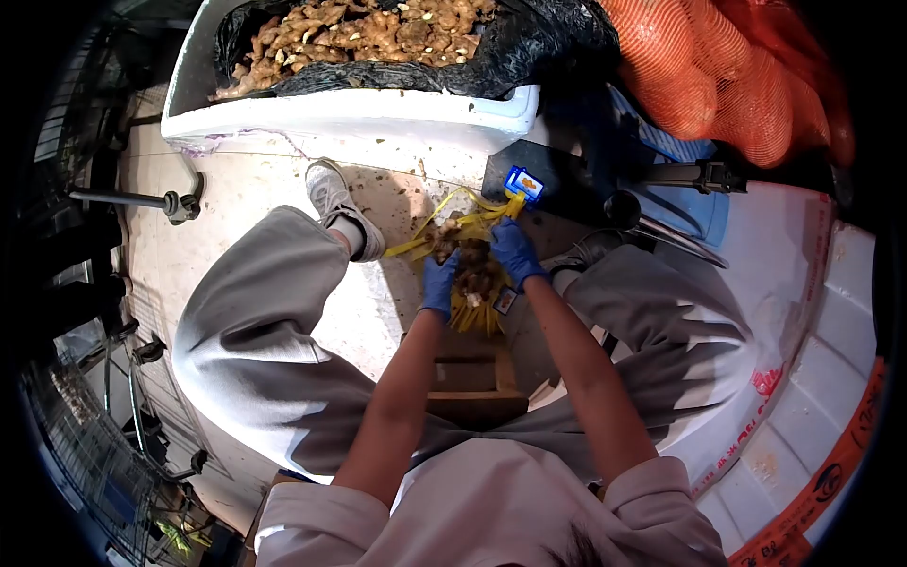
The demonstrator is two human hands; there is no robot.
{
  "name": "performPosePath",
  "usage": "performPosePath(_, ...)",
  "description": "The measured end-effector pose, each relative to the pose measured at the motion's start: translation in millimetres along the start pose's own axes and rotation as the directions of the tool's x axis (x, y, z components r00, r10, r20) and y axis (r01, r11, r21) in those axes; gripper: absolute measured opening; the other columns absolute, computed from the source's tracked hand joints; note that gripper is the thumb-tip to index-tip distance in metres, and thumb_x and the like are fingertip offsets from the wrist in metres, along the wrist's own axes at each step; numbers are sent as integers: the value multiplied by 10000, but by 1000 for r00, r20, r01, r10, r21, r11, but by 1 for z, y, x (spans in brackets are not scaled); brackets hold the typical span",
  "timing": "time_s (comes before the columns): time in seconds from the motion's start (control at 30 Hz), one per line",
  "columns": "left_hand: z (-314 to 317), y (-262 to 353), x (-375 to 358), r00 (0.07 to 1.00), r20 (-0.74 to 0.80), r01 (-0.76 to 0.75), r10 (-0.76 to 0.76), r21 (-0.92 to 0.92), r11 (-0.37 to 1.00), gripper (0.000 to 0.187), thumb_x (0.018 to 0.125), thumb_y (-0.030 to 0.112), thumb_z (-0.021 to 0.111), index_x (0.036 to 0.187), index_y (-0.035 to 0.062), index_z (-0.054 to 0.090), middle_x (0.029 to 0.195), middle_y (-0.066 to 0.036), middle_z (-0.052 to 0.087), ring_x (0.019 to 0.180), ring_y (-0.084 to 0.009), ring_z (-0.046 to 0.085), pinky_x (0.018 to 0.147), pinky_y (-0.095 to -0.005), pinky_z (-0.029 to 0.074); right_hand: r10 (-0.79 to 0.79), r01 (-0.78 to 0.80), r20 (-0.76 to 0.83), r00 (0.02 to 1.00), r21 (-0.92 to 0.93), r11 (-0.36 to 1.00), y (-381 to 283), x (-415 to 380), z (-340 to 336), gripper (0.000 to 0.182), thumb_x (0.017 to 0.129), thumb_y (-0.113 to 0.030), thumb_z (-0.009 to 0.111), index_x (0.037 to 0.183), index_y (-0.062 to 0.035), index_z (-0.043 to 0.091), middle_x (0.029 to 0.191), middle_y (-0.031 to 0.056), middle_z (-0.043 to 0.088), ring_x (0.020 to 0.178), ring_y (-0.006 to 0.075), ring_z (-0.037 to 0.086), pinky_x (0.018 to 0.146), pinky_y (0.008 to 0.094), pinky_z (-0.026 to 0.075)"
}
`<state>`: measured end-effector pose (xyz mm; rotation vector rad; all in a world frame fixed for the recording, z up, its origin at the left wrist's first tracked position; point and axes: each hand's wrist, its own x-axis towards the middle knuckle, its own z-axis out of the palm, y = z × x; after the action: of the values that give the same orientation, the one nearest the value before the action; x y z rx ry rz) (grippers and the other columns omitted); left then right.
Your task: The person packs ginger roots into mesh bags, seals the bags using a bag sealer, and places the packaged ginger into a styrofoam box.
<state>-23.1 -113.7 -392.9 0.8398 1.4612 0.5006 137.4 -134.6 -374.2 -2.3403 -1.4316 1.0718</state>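
Both my hands wear blue gloves and meet between my knees. My left hand (pixel 439 282) is closed at the left side of a bunch of ginger (pixel 475 274), with a knobbly piece of ginger (pixel 441 242) at its fingertips. On the other side, my right hand (pixel 515 250) grips the yellow mesh bag (pixel 472 317) near its gathered upper part. Yellow strands and a blue-edged label (pixel 524 184) stick out beyond that hand. A second small tag (pixel 505 300) lies by my right wrist. The fingers partly hide the ginger and the netting.
A white foam box (pixel 350 118) lined with black plastic holds a heap of ginger (pixel 368 38) ahead. Orange mesh sacks (pixel 699 71) stand at far right. Below my hands is a small wooden stool (pixel 477 402). White foam boxes (pixel 803 406) line the right; wire racks (pixel 94 435) the left.
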Motion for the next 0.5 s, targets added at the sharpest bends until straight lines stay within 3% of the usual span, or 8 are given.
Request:
performPosePath(0.07, -3, 8, 6, 990, 88, 124, -113, -134, 983, 431, 664, 287, 651, 936, -2, 482, 851, -79, 534, 742, -173, 514, 644, -289, 411, -208, 255, -319, 925, 113, 960, 7, 1, 10, 238, 745, -167, 501, 909, 3, 531, 853, 153, 560, 793, 308, 533, 694, 327, 425)
performPosePath(0.1, -4, 10, 7, 959, 187, 254, -211, -250, 934, 437, 662, 279, 655, 956, 9, 478, 875, -59, 524, 752, -156, 506, 639, -274, 409, -207, 252, -317, 926, 110, 961, 10, 1, 17, 238, 745, -167, 501, 909, 3, 531, 853, 153, 560, 793, 308, 533, 694, 327, 425)
performPosePath(0.17, -2, 28, -4, 965, 128, 251, -229, -194, 948, 434, 672, 274, 645, 979, 23, 469, 897, -52, 516, 763, -139, 501, 632, -262, 405, 196, -43, -210, 958, 569, 821, 2, -4, 22, 224, 775, -139, 481, 943, 4, 519, 792, 106, 563, 732, 219, 533, 681, 290, 421)
performPosePath(0.2, -2, 36, -10, 969, 66, 245, -238, -135, 960, 433, 682, 269, 635, 1002, 36, 459, 920, -45, 508, 773, -122, 496, 624, -250, 401, 198, -45, -212, 957, 567, 823, 3, -7, 20, 224, 775, -139, 481, 943, 4, 519, 792, 106, 563, 732, 219, 533, 681, 290, 421)
performPosePath(0.27, -6, 25, -7, 955, 120, 291, -272, -191, 937, 424, 713, 287, 593, 1033, 63, 427, 841, -15, 504, 741, -117, 493, 632, -267, 384, 154, -14, -84, 984, 837, 547, 0, -11, 14, 191, 802, -142, 460, 907, 7, 515, 743, 40, 537, 677, 125, 500, 625, 244, 417)
performPosePath(0.33, -17, -1, 3, 939, 178, 331, -293, -245, 911, 416, 743, 305, 551, 1064, 91, 396, 762, 15, 501, 709, -112, 489, 640, -284, 368, 145, -3, -96, 985, 826, 563, -20, -22, 6, 186, 796, -126, 472, 923, 4, 509, 711, 25, 518, 610, 110, 457, 569, 237, 406)
performPosePath(0.43, -32, -36, 11, 895, 373, -231, 244, -80, 970, 364, 759, 256, 536, 1038, 68, 400, 738, 3, 489, 670, -124, 487, 604, -262, 379, 131, -1, -67, 989, 888, 460, -21, -35, 19, 168, 806, -165, 467, 901, -32, 508, 669, -3, 492, 554, 78, 430, 503, 220, 391)
performPosePath(0.5, -35, -29, 5, 671, 357, -739, 650, 254, 624, 328, 780, 147, 483, 1082, 48, 400, 738, -15, 522, 674, -143, 500, 619, -262, 402, 116, 6, -47, 992, 944, 330, -32, -40, 5, 171, 823, -219, 450, 863, -65, 513, 659, -17, 485, 564, 62, 445, 494, 209, 387)
